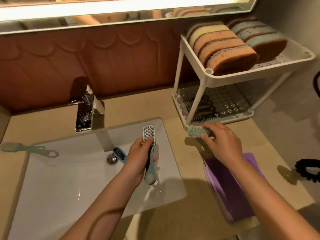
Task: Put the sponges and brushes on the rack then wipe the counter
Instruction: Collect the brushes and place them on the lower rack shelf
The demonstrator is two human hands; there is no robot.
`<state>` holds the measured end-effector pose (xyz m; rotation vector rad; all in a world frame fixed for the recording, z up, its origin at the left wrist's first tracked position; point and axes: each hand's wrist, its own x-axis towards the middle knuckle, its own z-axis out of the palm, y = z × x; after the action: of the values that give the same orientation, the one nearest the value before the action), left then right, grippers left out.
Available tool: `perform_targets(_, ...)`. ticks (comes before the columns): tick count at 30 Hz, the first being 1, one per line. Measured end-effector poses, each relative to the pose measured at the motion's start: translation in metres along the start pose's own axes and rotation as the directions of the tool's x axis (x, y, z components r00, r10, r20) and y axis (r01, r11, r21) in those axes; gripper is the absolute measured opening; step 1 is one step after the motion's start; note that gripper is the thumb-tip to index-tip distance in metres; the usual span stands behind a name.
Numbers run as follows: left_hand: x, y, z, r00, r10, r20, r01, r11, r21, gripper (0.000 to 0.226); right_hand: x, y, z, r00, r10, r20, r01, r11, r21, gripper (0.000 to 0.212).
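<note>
Sponges (225, 49), porous ovals, fill perforated rack (242, 76); left hand (138, 158) grips studded brush (149, 132).

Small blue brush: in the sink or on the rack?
In the sink: the small blue brush lies beside the drain plug, away from the rack.

I read the rack (225, 77) as white, its shelves punched with small flower-like holes. On top are orange-brown sponges (225, 47) with one yellow, and beside them pale blue sponges (259, 34) backed in brown. The long-handled brush (149, 135) has a grey-teal handle and a pale dotted head. The small brush (196, 131) is mint green and the cloth (230, 187) purple. The counter (174, 135) is beige, the sink (52, 187) white, and the backsplash (103, 63) reddish-brown with scallops.
</note>
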<state>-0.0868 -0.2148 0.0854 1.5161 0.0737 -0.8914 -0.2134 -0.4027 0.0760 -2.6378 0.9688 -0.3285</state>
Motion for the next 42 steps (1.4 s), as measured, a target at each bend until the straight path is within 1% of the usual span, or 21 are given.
perform_targets(3,0.014,0.002,0.011,1.000,0.009,0.002,-0.009,0.999,0.052,0.017,0.033,0.029,0.000,0.999,0.039,0.026,-0.037,0.996,-0.083,0.035)
perform_targets(6,0.026,0.003,0.021,1.000,0.000,0.014,-0.001,0.997,0.081,0.014,0.069,0.050,0.003,0.997,0.078,0.018,-0.076,0.990,-0.121,0.037)
perform_targets(8,0.031,0.002,0.023,0.999,0.008,0.034,-0.011,0.996,0.089,0.014,0.093,0.061,0.006,0.990,0.142,0.019,-0.137,0.975,-0.174,0.039)
perform_targets(10,0.033,0.001,0.023,0.999,0.016,0.047,-0.020,0.995,0.094,0.014,0.112,0.069,0.010,0.979,0.191,0.070,-0.171,0.959,-0.227,0.039)
perform_targets(14,0.040,-0.001,0.023,0.999,0.014,0.048,-0.019,0.996,0.091,0.014,0.138,0.084,0.021,0.983,0.136,0.123,-0.115,0.980,-0.165,0.036)
perform_targets(19,0.041,-0.004,0.024,0.999,0.001,0.053,-0.005,0.996,0.087,0.015,0.158,0.093,0.039,0.956,0.186,0.225,-0.139,0.968,-0.209,0.034)
perform_targets(26,0.040,-0.006,0.027,0.997,-0.020,0.079,0.015,0.997,0.071,0.016,0.162,0.100,0.049,0.929,0.199,0.312,-0.156,0.975,-0.159,0.034)
perform_targets(33,0.036,-0.007,0.027,0.995,-0.016,0.098,0.008,0.997,0.082,0.016,0.149,0.103,0.046,0.946,0.127,0.299,-0.102,0.990,-0.097,0.035)
perform_targets(37,0.029,-0.004,0.030,0.990,-0.002,0.138,-0.008,0.998,0.067,0.019,0.136,0.100,0.039,0.936,0.125,0.330,-0.102,0.991,-0.086,0.042)
perform_targets(39,0.026,-0.002,0.033,0.986,0.015,0.163,-0.024,0.998,0.054,0.018,0.126,0.091,0.034,0.950,0.112,0.290,-0.107,0.994,-0.032,0.044)
perform_targets(42,0.021,0.001,0.037,0.983,0.029,0.181,-0.038,0.998,0.043,0.014,0.098,0.063,0.023,0.975,0.067,0.214,-0.099,0.985,0.143,0.036)
